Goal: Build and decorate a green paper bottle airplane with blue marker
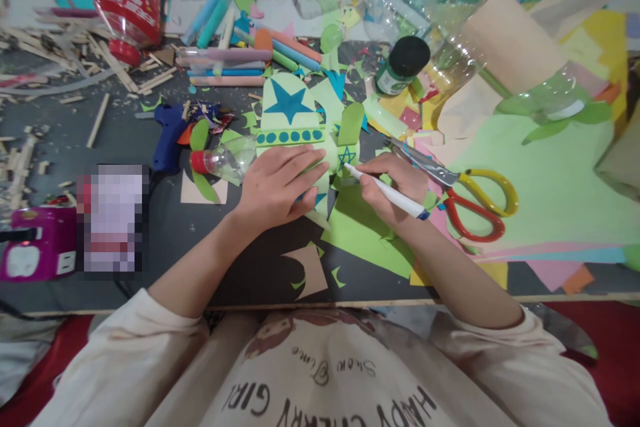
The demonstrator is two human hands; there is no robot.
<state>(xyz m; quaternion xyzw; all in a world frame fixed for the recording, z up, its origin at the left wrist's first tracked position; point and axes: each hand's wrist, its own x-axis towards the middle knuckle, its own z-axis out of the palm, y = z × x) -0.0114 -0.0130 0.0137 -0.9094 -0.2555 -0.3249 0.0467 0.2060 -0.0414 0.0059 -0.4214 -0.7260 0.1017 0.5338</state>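
A bottle craft shaped like a plane (287,137), covered in light green paper, lies in front of me. One wing has a blue star and a row of blue dots. At its left end, a clear bottle neck with a red cap carries green paper blades (205,188). My left hand (283,183) lies over the craft's body, fingers stretched out and pressing on it. My right hand (395,187) is closed around a white marker pen (395,199). The pen's tip touches or nearly touches a blue outlined star (347,159) on the tail part. The craft's underside is hidden.
Scissors (460,190) with red and yellow handles lie beside my right hand. Left are a blue glue gun (167,137), wood sticks (117,67) and a purple power box (40,243). Behind stand a dark-lidded jar (403,67), coloured pens (225,63) and clear bottles. Green paper (560,180) covers the right side.
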